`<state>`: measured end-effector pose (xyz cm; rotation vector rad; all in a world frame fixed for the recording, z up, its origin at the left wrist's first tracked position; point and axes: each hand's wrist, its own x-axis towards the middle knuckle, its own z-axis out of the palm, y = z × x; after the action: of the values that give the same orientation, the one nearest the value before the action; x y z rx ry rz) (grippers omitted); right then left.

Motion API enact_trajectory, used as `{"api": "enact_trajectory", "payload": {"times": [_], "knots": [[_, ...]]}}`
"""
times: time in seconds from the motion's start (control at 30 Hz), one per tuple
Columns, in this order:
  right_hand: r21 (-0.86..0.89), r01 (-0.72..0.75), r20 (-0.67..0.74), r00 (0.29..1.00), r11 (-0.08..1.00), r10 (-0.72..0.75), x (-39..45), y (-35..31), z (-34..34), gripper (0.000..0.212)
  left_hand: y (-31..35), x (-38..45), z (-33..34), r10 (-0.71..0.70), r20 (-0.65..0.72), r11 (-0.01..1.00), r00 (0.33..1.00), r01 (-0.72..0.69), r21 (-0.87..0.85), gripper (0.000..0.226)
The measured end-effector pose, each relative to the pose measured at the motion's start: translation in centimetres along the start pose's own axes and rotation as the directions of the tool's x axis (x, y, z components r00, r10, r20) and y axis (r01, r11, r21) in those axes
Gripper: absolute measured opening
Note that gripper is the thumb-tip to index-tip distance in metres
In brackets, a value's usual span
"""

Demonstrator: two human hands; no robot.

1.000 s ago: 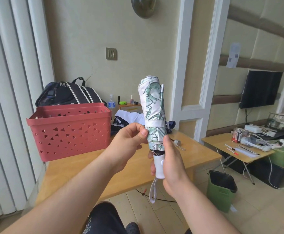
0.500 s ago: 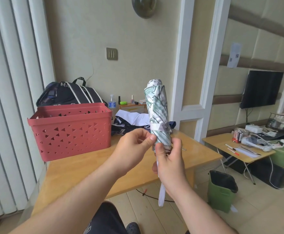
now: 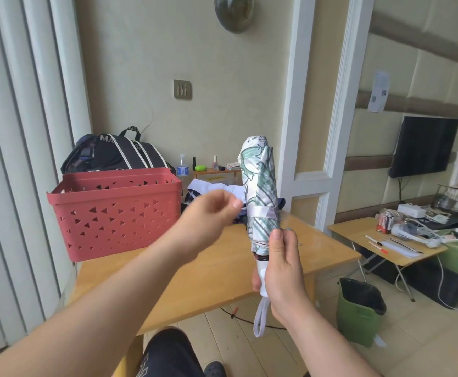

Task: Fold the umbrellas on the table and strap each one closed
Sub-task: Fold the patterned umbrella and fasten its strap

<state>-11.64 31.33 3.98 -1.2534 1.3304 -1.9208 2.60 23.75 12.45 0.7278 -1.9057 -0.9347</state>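
- My right hand [image 3: 282, 270] grips the umbrella [image 3: 262, 191] by its white handle [image 3: 262, 277], fingers wrapped round it, thumb lying up along the lower canopy.
- Umbrella is held upright in the air above the near edge of the table [image 3: 200, 270], tip up, tilted slightly left at the top. Canopy is rolled: white fabric with a green leaf print.
- Strap [image 3: 263, 212], a pale band, runs round the canopy a little below the middle. I cannot tell whether its fastener is closed.
- White wrist loop [image 3: 260, 318] hangs from the bottom of the handle, below my right hand.
- My left hand [image 3: 209, 213] is just left of the umbrella at strap height, apart from it. It is motion-blurred; the fingers look loosely curled and hold nothing that I can make out.
- Red basket [image 3: 113, 213] with triangle cut-outs stands on the far left of the table, well apart from the umbrella.
- Dark bag [image 3: 113, 153] with white stripes sits behind the basket.
- Dark and white cloth [image 3: 211, 189] is bunched at the table's far edge, behind my left hand.
- Green bin [image 3: 358, 314] with a black liner stands on the floor to the right of the table.
- A second low table [image 3: 385, 240] at right carries pens and cluttered small items; a dark screen [image 3: 423, 146] hangs on the wall above it.
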Motion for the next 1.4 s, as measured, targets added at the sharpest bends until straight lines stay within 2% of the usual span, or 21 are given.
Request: {"api": "enact_trajectory", "payload": {"times": [0.1, 0.2, 0.3, 0.47, 0.57, 0.67, 0.8, 0.87, 0.97, 1.03, 1.1, 1.13, 1.2, 1.3, 1.4], "knots": [[-0.015, 0.014, 0.049, 0.999, 1.0, -0.013, -0.5, 0.4, 0.0, 0.034, 2.2, 2.0, -1.6, 0.098, -0.196, 0.991, 0.976, -0.113, -0.067, 0.018], [-0.076, 0.031, 0.096, 0.995, 0.997, -0.024, -1.2, 0.6, 0.2, 0.038, 3.5, 2.9, -2.2, 0.163, -0.255, 0.982, 0.953, -0.181, -0.05, 0.013], [-0.101, 0.043, 0.112, 0.993, 0.994, -0.031, -1.7, 0.5, 0.3, 0.039, 3.4, 3.2, -2.5, 0.183, -0.241, 0.98, 0.953, -0.196, -0.029, 0.01], [-0.045, 0.037, 0.148, 0.989, 0.998, -0.03, -1.8, 0.6, 0.3, 0.038, 2.6, 3.0, -3.0, 0.158, -0.151, 0.962, 0.976, -0.187, -0.198, 0.012], [-0.003, 0.019, 0.162, 0.987, 1.0, -0.018, -1.7, 0.5, 0.2, 0.05, 2.4, 3.0, -3.1, 0.179, -0.135, 0.949, 0.974, -0.208, -0.237, 0.01], [0.102, -0.024, 0.23, 0.973, 0.994, 0.0, -1.7, 0.6, 0.1, 0.068, 2.7, 3.0, -3.2, 0.179, -0.121, 0.925, 0.976, -0.209, -0.316, 0.018], [0.134, -0.029, 0.265, 0.964, 0.991, -0.007, -1.5, 0.6, 0.2, 0.057, 2.9, 2.5, -3.0, 0.199, -0.14, 0.887, 0.97, -0.239, -0.395, 0.022], [0.127, -0.024, 0.266, 0.964, 0.992, -0.01, -1.5, 0.6, 0.2, 0.056, 2.6, 2.4, -2.9, 0.254, -0.165, 0.89, 0.953, -0.298, -0.346, 0.023], [0.109, -0.007, 0.256, 0.966, 0.994, -0.021, -1.6, 0.7, 0.1, 0.06, 2.5, 2.3, -2.7, 0.342, -0.223, 0.914, 0.913, -0.379, -0.146, 0.024], [0.04, 0.028, 0.208, 0.977, 0.999, -0.036, -1.7, 1.0, 0.1, 0.056, 2.8, 2.2, -2.3, 0.371, -0.272, 0.928, 0.888, -0.367, 0.067, 0.025], [-0.075, 0.075, 0.119, 0.991, 0.994, -0.065, -1.7, 1.1, 0.1, 0.048, 3.3, 2.1, -2.2, 0.399, -0.305, 0.899, 0.865, -0.305, 0.314, 0.021], [-0.135, 0.094, 0.072, 0.994, 0.986, -0.085, -1.6, 1.2, 0.1, 0.044, 3.5, 2.0, -2.1, 0.412, -0.3, 0.879, 0.86, -0.289, 0.379, 0.016], [-0.247, 0.12, -0.01, 0.992, 0.961, -0.127, -1.4, 1.2, 0.0, 0.039, 3.9, 1.7, -2.0, 0.438, -0.267, 0.851, 0.858, -0.3, 0.432, 0.008], [-0.35, 0.128, -0.075, 0.984, 0.928, -0.164, -1.3, 1.1, -0.2, 0.042, 4.2, 1.2, -1.2, 0.421, -0.245, 0.865, 0.873, -0.305, 0.399, 0.019], [-0.447, 0.128, -0.11, 0.974, 0.885, -0.197, -1.3, 1.4, -0.4, 0.048, 4.0, 1.2, -0.5, 0.359, -0.296, 0.911, 0.885, -0.262, 0.32, 0.024]]}}
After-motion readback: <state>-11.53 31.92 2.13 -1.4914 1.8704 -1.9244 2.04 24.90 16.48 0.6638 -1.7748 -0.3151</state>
